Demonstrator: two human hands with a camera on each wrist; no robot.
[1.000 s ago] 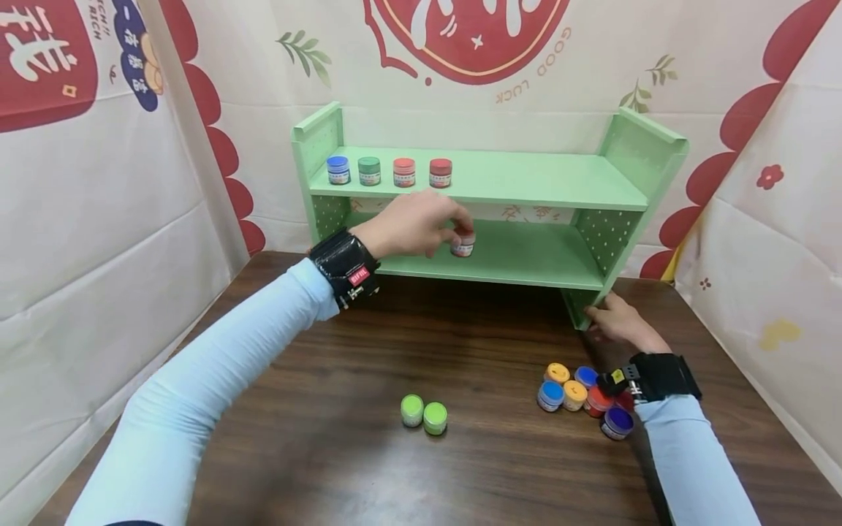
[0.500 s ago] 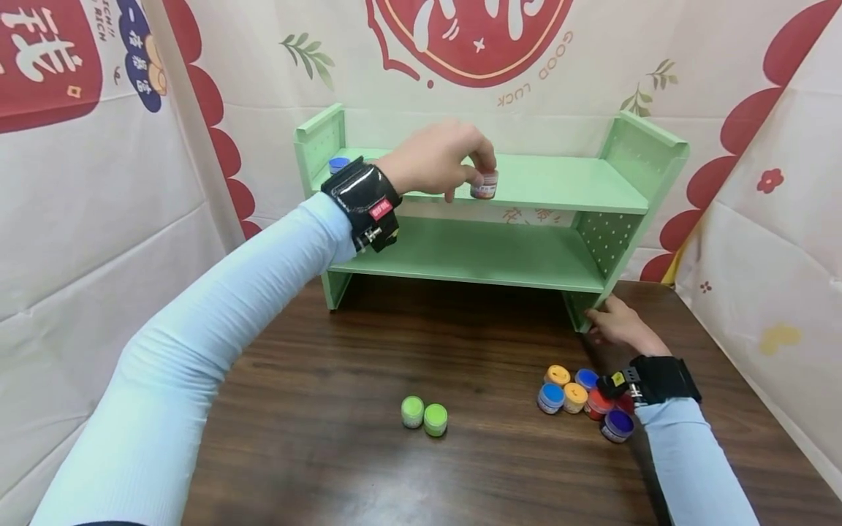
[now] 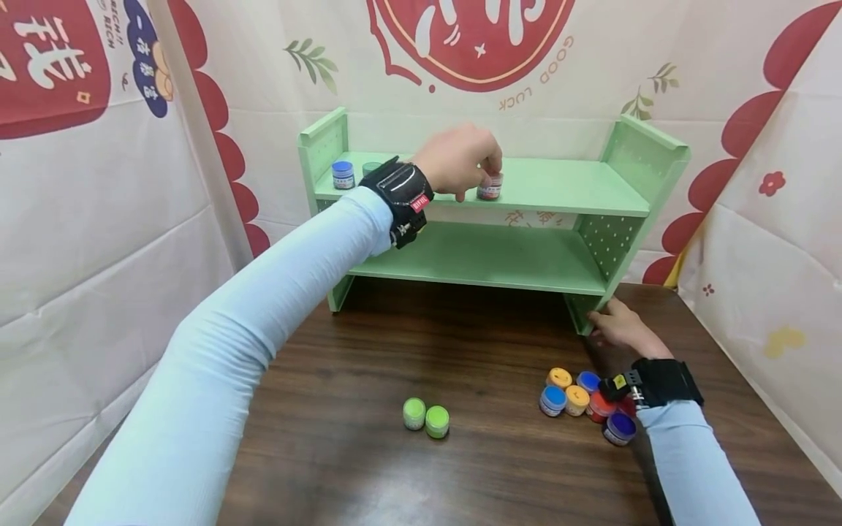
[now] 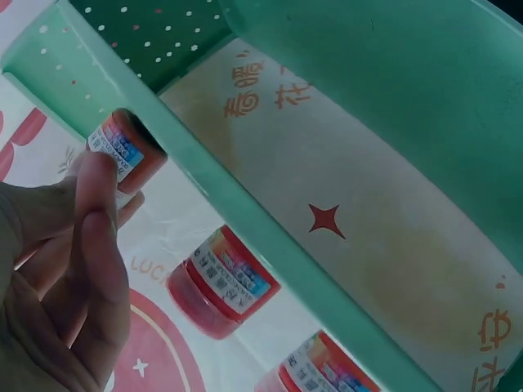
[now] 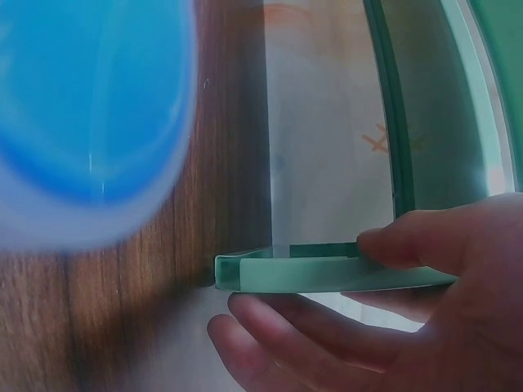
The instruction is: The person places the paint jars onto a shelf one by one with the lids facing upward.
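Note:
My left hand [image 3: 458, 162] pinches a small paint jar [image 3: 490, 188] between thumb and fingers, at the front edge of the upper board of a light green two-tier shelf [image 3: 559, 183]. In the left wrist view the jar's label faces the camera, and two red jars [image 4: 222, 282] stand along the same board. A blue jar [image 3: 343, 175] and a partly covered green jar [image 3: 370, 168] are at its left end; my wrist hides the red ones in the head view. Low at the right, my right hand [image 3: 621, 326] grips the shelf's leg [image 5: 327, 276], thumb inside, fingers outside.
Two lime-lidded jars [image 3: 437, 421] stand on the brown wooden table [image 3: 329, 438]. Near my right wrist is a cluster of jars with yellow [image 3: 577, 399], blue [image 3: 552, 400], red [image 3: 600, 408] and purple [image 3: 620, 429] lids. Printed cloth [image 3: 177, 219] hangs behind and at both sides.
My left hand has lifted the paint jar from in front of the lower board up to the upper board, then slightly right. My right hand keeps its grip on the leg.

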